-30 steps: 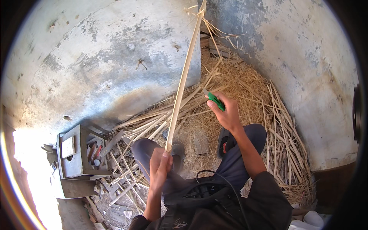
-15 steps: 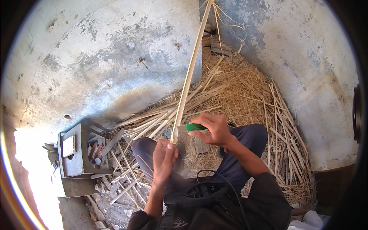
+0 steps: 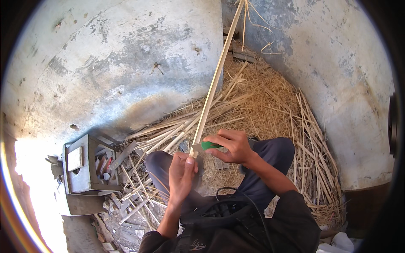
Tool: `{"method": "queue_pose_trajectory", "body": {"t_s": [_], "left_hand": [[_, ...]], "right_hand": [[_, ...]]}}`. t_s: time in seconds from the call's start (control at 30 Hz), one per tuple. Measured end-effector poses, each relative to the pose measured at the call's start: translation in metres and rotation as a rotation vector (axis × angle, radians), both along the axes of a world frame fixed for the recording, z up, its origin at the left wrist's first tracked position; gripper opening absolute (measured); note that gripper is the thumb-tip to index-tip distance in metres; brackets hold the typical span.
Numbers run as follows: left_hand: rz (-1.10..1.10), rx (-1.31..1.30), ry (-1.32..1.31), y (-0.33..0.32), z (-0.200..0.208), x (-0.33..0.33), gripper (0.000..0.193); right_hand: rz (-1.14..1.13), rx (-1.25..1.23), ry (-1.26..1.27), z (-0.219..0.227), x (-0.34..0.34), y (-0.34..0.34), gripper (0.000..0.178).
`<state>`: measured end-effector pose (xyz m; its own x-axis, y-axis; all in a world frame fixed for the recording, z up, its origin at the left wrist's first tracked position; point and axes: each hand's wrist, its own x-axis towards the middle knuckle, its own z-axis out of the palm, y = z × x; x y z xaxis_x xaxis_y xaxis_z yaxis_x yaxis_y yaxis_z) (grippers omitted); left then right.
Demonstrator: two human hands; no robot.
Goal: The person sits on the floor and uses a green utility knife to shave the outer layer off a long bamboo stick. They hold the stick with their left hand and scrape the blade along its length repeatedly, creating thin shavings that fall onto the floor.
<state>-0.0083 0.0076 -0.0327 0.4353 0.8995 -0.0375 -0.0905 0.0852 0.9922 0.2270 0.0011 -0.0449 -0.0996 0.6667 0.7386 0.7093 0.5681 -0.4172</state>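
Note:
A long pale bamboo strip (image 3: 210, 92) slants up and away from me to the top of the view. My left hand (image 3: 182, 172) is closed round its near end, thumb on top. Just above that thumb, my right hand (image 3: 231, 146) grips a knife (image 3: 210, 145) by its green handle. The short blade meets the strip close to its near end, where the surface looks rough and partly split. My right fingers cover the back of the handle.
Pale strips (image 3: 177, 126) and a heap of thin shavings (image 3: 270, 101) cover the floor ahead. More strips (image 3: 318, 156) lie along the right wall. A small wooden box (image 3: 84, 170) holding odds and ends stands at the left. A dark cable (image 3: 257, 211) crosses my lap.
The knife and my right hand have moved slightly down and left along the strip, nearer my left thumb. The strip's far end has swung a little to the right.

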Motion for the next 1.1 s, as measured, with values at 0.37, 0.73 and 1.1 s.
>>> {"method": "queue_pose_trajectory", "body": {"t_s": [0.37,0.73,1.1], "left_hand": [[0.086,0.109,0.192,-0.007,0.012,0.003,0.018],[0.098,0.141,0.189,-0.006,0.008,0.004,0.019],[0.097,0.174,0.197,-0.006,0.005,0.001,0.019]], "right_hand": [[-0.083,0.012,-0.032,0.006,-0.006,-0.006,0.034],[-0.154,0.049,-0.088,0.004,-0.004,-0.007,0.040],[-0.206,0.071,-0.131,0.005,-0.005,-0.006,0.035]]}}
